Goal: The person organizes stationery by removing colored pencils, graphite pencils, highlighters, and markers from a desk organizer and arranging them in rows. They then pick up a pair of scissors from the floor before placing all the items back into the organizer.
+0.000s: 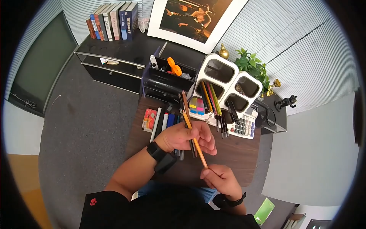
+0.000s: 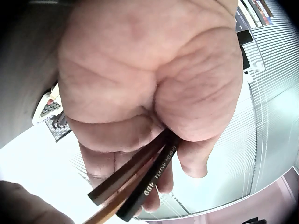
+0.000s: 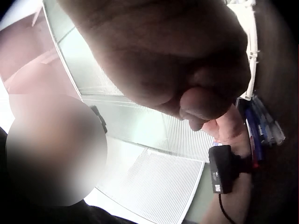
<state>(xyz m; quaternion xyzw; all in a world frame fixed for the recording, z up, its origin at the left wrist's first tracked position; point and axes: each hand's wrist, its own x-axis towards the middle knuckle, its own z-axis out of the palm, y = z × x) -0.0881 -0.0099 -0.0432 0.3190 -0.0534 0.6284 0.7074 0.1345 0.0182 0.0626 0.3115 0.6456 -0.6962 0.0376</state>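
Observation:
Over the desk, my left hand (image 1: 185,136) grips several pencils between thumb and fingers. Their upper ends point at the organizers; among them is a brown pencil (image 1: 185,100). In the left wrist view, a black pencil (image 2: 152,179) with pale lettering and a dark brown pencil (image 2: 124,173) stick out below the palm, beside an orange pencil (image 2: 106,212). My right hand (image 1: 223,180) pinches the lower end of that orange pencil, which slants up into the left hand. The right wrist view shows curled fingers (image 3: 205,105), with the pencil hidden.
A white organizer (image 1: 237,80) ahead holds coloured pencils (image 1: 211,95) and black pens (image 1: 232,110). A calculator (image 1: 244,128) lies right of it. At left are a black organizer (image 1: 167,82) with orange-handled scissors (image 1: 174,66), markers (image 1: 156,124) and a red box (image 1: 149,120).

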